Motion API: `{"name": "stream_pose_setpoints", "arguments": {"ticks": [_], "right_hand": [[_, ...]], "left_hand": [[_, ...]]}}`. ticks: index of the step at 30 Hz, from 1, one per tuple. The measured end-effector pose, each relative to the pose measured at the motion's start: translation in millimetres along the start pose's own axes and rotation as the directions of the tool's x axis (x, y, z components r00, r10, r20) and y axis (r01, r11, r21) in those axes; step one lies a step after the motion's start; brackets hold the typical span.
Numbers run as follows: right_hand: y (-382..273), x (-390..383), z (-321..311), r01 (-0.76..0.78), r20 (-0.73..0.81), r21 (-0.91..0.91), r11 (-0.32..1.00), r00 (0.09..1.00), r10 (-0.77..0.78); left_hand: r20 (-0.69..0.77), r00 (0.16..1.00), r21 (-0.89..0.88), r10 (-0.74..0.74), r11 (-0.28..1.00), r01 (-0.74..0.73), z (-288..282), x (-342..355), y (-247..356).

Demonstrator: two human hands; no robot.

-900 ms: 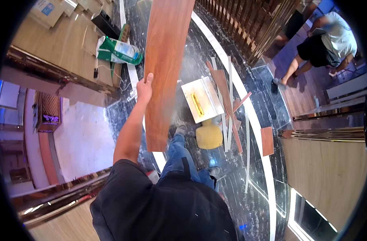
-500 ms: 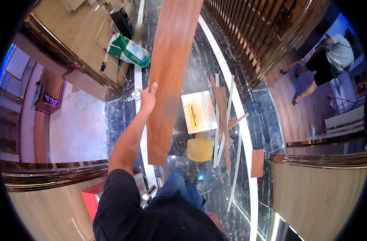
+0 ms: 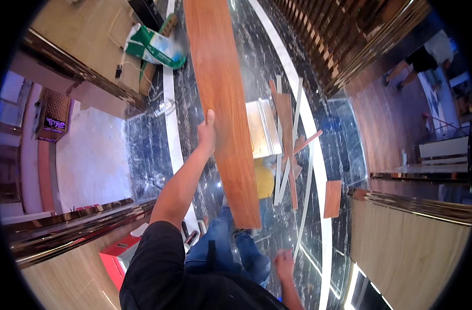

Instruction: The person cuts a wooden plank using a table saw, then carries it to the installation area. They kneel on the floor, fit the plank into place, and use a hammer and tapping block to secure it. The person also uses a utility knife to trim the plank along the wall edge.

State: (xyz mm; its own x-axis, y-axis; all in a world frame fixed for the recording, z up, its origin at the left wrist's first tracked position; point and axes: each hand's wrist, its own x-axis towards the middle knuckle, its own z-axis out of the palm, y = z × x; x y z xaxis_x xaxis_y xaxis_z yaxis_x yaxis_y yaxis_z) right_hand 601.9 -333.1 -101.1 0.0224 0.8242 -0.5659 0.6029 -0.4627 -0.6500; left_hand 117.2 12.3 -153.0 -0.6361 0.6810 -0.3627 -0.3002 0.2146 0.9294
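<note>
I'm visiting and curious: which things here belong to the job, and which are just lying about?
Likely the job:
- long reddish plank, held in the left hand
- small board of similar colour

Probably lying about:
- green-and-white bag
- red box

The left hand (image 3: 207, 135) grips a long reddish-brown plank (image 3: 221, 98) by its left edge, the right hand (image 3: 284, 264) hangs near the jeans (image 3: 254, 257), and brown strips (image 3: 284, 113) lie on dark veined floor (image 3: 259, 54) beside a pale box (image 3: 264, 129).
</note>
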Motion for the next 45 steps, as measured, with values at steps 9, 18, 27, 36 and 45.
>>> {"name": "stream_pose_setpoints", "arguments": {"ticks": [9, 18, 27, 36, 45], "right_hand": [[-15, 272, 70, 0.380, -0.015, -0.210, 0.901, 0.920, -0.392], [107, 283, 191, 0.062, 0.262, 0.058, 0.996, 0.962, -0.075], [130, 315, 214, 0.061, 0.098, -0.205, 0.977, 0.994, -0.041], [285, 328, 284, 0.280, -0.047, -0.086, 0.956, 0.957, -0.285], [305, 307, 281, 0.166, -0.002, 0.097, 0.981, 0.986, -0.167]], "left_hand": [[-0.032, 0.907, -0.125, -0.420, 0.902, 0.413, -44, -17, -181], [-0.045, 0.819, -0.165, -0.573, 0.812, 0.559, -41, -23, -326], [0.190, 0.796, -0.184, -0.575, 0.776, 0.604, -49, 21, -452], [0.411, 0.839, -0.165, -0.356, 0.876, 0.453, -70, 62, -545], [0.336, 0.930, -0.069, -0.147, 0.981, 0.180, -61, 73, -545]]}}
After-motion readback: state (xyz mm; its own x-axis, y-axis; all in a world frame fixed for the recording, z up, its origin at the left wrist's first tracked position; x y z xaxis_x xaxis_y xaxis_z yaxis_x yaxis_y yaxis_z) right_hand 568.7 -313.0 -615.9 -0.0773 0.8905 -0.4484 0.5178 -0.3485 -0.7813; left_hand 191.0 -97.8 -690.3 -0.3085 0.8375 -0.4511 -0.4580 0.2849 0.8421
